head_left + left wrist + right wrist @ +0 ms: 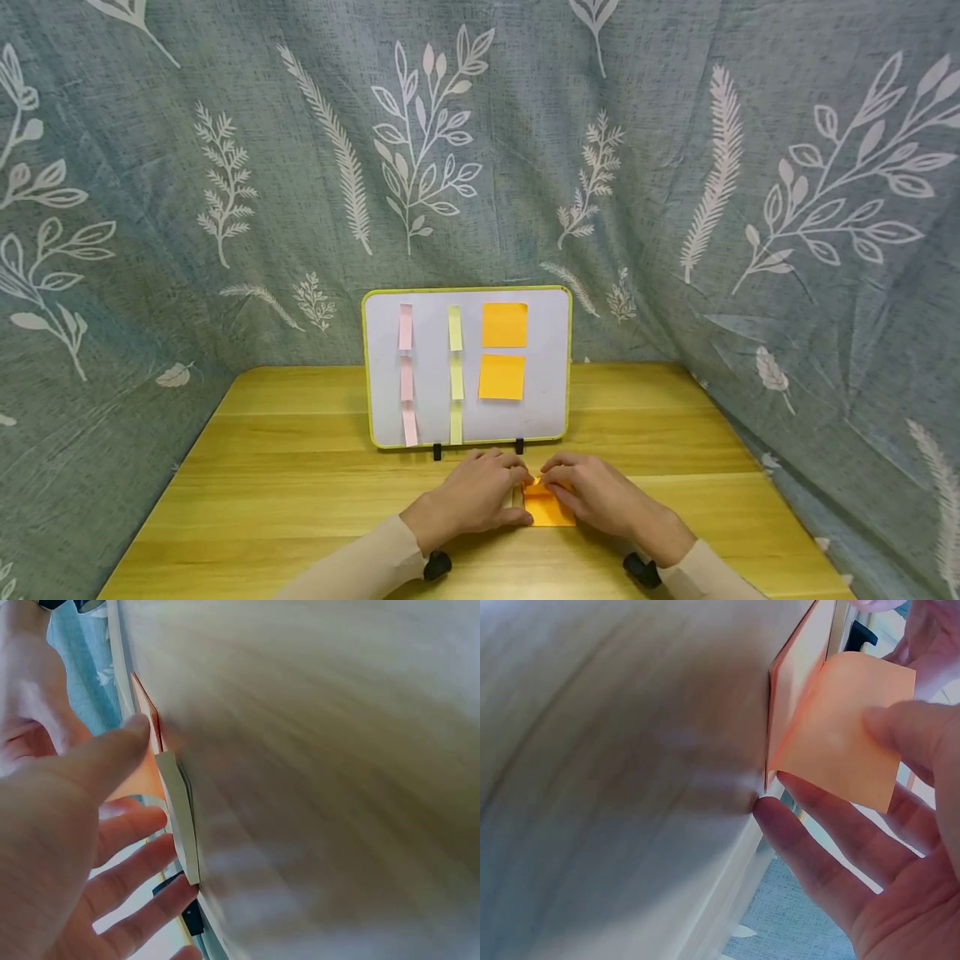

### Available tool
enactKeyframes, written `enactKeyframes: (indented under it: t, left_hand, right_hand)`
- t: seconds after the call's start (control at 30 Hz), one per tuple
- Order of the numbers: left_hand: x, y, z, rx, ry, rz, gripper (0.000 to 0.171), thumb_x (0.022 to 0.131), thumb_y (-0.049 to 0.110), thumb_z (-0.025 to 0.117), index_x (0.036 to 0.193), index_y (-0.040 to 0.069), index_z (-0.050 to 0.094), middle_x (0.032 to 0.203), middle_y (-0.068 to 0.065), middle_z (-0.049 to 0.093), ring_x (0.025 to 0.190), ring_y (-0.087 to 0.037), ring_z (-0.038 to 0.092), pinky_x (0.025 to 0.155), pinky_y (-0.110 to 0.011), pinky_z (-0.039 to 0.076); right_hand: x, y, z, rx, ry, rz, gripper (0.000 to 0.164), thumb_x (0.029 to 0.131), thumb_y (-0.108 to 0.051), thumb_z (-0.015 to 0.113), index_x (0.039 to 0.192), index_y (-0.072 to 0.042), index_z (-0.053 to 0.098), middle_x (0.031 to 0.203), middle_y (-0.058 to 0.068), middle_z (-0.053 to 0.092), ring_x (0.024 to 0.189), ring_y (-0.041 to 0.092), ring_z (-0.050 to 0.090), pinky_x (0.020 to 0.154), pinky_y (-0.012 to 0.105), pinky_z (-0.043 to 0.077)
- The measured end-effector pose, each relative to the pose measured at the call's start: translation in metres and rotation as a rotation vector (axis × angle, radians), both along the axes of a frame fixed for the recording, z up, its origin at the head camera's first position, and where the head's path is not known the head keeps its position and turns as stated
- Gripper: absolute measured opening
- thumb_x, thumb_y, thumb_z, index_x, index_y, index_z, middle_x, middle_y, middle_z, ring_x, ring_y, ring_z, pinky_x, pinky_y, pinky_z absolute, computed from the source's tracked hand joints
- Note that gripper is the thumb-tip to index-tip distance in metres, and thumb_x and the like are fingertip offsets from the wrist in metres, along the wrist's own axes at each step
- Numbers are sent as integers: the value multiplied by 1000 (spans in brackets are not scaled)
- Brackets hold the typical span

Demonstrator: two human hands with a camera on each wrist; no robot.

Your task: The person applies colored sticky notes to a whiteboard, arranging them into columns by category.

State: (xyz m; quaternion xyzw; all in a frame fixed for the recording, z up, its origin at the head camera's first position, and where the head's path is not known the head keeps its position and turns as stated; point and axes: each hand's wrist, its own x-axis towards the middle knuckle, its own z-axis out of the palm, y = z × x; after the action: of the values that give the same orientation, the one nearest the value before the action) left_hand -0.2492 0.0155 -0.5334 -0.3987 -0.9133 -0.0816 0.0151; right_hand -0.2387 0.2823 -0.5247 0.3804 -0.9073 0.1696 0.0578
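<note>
On the table in front of the whiteboard lies a pad of orange sticky notes [551, 512]. My right hand [603, 497] pinches the top orange sticky note [847, 731], thumb on its face and fingers behind; the note is peeled up and curves away from the pad. To the left of it, my left hand [480, 493] has its thumb [124, 750] at the orange pad's edge. Its other fingers are spread, fairly straight, beside a pale yellow pad [178, 817], which is mostly covered by the hand in the head view.
A whiteboard [543, 367] with a yellow-green rim stands upright behind the hands on black feet [437, 452]. It bears a column of pink strips [406, 379], a column of pale yellow strips [457, 377] and two orange notes [504, 325]. Patterned cloth [480, 208] hangs behind the wooden table [285, 475].
</note>
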Motion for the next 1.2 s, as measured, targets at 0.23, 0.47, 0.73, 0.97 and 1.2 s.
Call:
enactKeyframes:
  t: [0.23,0.47,0.73,0.97,1.2]
  left_hand:
    - [-1,6,0,36,5,42,54,98,66,89,139,31,84,143,13,80,130,-15,73,107,-41,63]
    - [1,7,-2,143,-40,90,58,90,59,100,127,25,70,112,10,80,99,-8,71,97,-36,62]
    - [4,6,-4,256,-55,80,58,86,48,106,113,24,61,96,9,75,80,-3,55,76,-24,48]
    - [6,5,-6,234,-19,14,23,94,45,101,107,34,85,120,13,84,111,-12,74,89,-31,61]
    - [7,4,-6,168,-30,16,18,99,49,94,116,43,93,142,8,82,125,-15,74,98,-40,65]
  right_hand:
    - [-1,-1,-2,-87,-1,-13,16,106,-1,83,113,-13,92,112,0,86,101,14,83,87,30,72]
    - [-3,-1,-6,-136,44,-70,12,104,-2,85,111,-11,91,104,0,89,93,8,81,79,28,69]
    - [-5,-1,-8,-140,19,-130,8,105,-4,85,109,-9,91,105,3,90,90,7,81,75,24,66]
    - [-6,-4,-3,-141,-10,-160,8,107,-6,84,110,-10,91,105,3,90,91,9,82,76,26,68]
    - [-9,-7,2,-141,-13,-164,8,107,-7,84,109,-9,91,106,5,90,92,16,85,77,29,70]
